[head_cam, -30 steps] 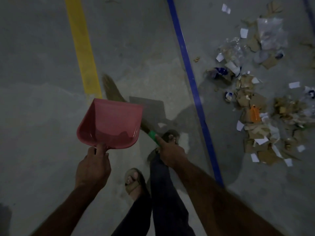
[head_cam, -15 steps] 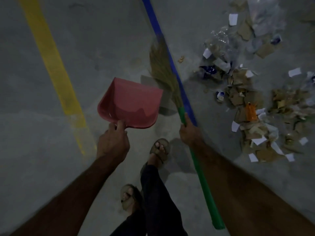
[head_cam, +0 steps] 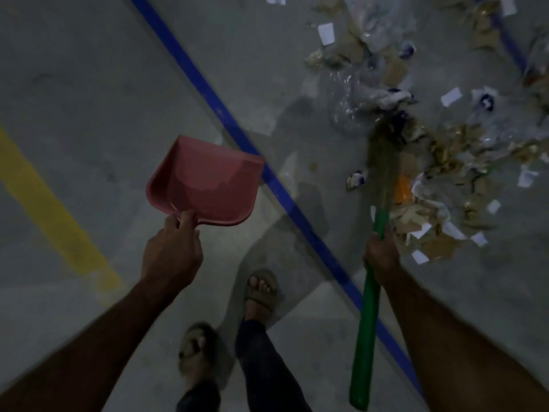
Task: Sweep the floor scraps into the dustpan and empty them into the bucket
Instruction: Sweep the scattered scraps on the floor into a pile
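Sweeping is being begun. Nearest, the broom (head_cam: pixel 367 316) is being gripped at its green handle by the right hand (head_cam: pixel 381 254); the empty dustpan (head_cam: pixel 208 185) is being held above the floor (head_cam: pixel 74 84) by the left hand (head_cam: pixel 172 254). Farther on, bristles are apparently being pressed into the scraps (head_cam: pixel 439 185). Next, the dustpan is to be lowered beside them. No bucket is being shown.

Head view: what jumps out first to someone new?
The pink dustpan, held above the floor at centre-left by the left hand gripping its rear edge. Next, the pile of cardboard and paper scraps at upper right, with the broom bristles already over it; the right hand grips its green handle. A blue floor line runs diagonally between dustpan and scraps.
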### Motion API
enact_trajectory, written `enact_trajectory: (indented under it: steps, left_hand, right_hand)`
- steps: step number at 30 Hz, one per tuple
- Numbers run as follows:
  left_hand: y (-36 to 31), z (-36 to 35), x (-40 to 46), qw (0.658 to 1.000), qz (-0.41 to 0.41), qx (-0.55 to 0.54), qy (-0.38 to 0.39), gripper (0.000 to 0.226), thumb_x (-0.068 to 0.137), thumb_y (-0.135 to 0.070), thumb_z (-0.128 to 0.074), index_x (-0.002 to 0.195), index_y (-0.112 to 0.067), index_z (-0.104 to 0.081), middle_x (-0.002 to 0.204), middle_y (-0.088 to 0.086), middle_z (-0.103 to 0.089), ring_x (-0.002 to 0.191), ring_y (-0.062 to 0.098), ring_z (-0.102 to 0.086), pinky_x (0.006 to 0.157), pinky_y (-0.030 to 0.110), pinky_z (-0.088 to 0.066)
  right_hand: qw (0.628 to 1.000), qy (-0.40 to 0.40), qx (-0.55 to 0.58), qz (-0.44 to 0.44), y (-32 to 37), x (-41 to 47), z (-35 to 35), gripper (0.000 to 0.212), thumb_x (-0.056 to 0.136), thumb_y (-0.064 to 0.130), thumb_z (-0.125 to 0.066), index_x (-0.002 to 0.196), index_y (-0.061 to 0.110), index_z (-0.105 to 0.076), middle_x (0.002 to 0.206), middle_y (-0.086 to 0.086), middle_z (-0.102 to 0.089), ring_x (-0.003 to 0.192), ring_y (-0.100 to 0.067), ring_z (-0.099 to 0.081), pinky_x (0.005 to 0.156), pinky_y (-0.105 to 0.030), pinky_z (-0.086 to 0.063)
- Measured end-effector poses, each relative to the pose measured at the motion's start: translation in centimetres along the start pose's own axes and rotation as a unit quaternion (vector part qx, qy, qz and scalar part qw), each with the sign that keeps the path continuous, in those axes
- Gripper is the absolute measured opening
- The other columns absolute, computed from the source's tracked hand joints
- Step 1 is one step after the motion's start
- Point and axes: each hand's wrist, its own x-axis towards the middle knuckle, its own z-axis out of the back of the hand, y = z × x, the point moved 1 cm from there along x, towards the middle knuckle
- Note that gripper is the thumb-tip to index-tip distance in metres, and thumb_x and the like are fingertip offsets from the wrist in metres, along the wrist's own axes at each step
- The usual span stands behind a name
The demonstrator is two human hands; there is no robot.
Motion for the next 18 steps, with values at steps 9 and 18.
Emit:
enact_trajectory:
  steps: [9, 18]
  left_hand:
    - [0.5, 1.5, 3.9, 1.000, -0.012, 0.003, 0.016, 0.031, 0.094, -0.030, -0.042, 0.122, -0.019, -0.046, 0.106, 0.020, -0.054, 0.087, 0.041, -0.057, 0.067, 0.049, -0.051]
    - [4.4, 7.1, 8.6, 0.995, -0.077, 0.004, 0.057, 0.027, 0.096, -0.025, -0.051, 0.122, -0.018, -0.045, 0.094, 0.014, -0.050, 0.072, 0.040, -0.056, 0.056, 0.041, -0.044]
  right_hand:
    - [0.997, -0.060, -0.014, 0.051, 1.3, -6.3, 4.2, 0.051, 0.104, 0.043, -0.037, 0.149, 0.056, -0.017, 0.089, -0.007, -0.062, 0.074, -0.029, -0.066, 0.068, -0.050, -0.060]
    - [0.978, 0.034, -0.153, 0.135, 2.3, -17.7, -3.1, 0.057, 0.105, 0.037, -0.037, 0.157, 0.040, -0.014, 0.095, -0.006, -0.065, 0.078, -0.020, -0.063, 0.069, -0.041, -0.056]
